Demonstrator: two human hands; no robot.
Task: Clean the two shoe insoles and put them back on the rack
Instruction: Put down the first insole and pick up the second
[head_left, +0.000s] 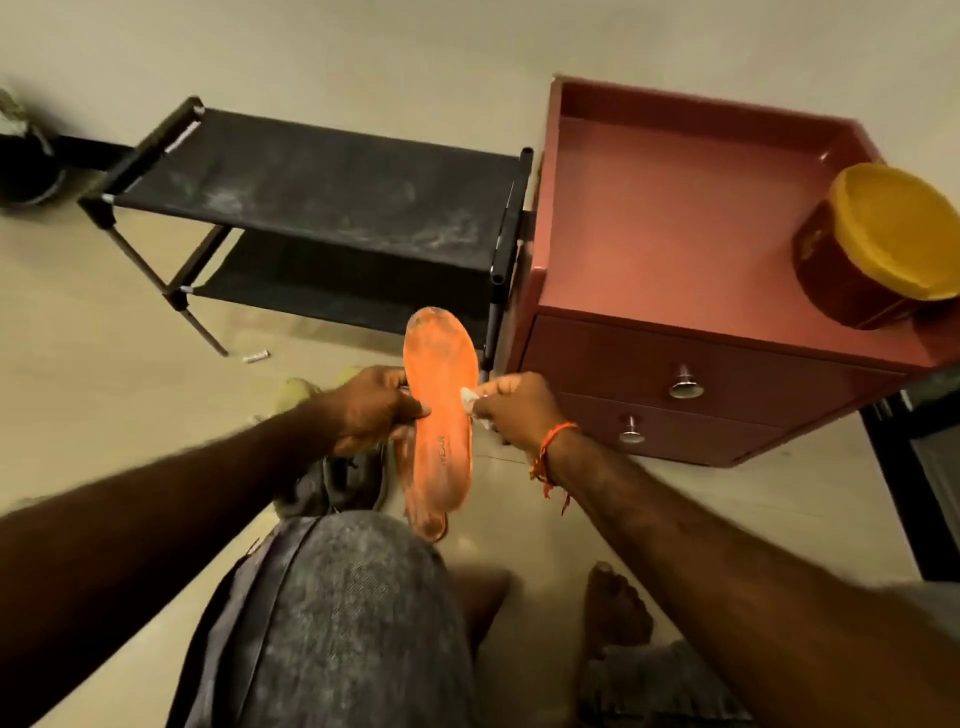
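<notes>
- A knee in grey shorts fills the near foreground; a bare foot rests on the tiled floor beside it.
- The left hand holds an orange insole by its left edge, fingers clamped on it, toe end pointing away.
- The right hand, with an orange thread at the wrist, pinches a small white cloth against the insole's right edge; most of the cloth is hidden in the fingers.
- A second orange insole peeks out behind the first, mostly covered.
- Grey shoes lie under the hands, partly hidden.
- Beyond stands a dusty black two-tier shoe rack, next to a red drawer cabinet carrying a yellow-lidded round box, cut off at the frame edge.
</notes>
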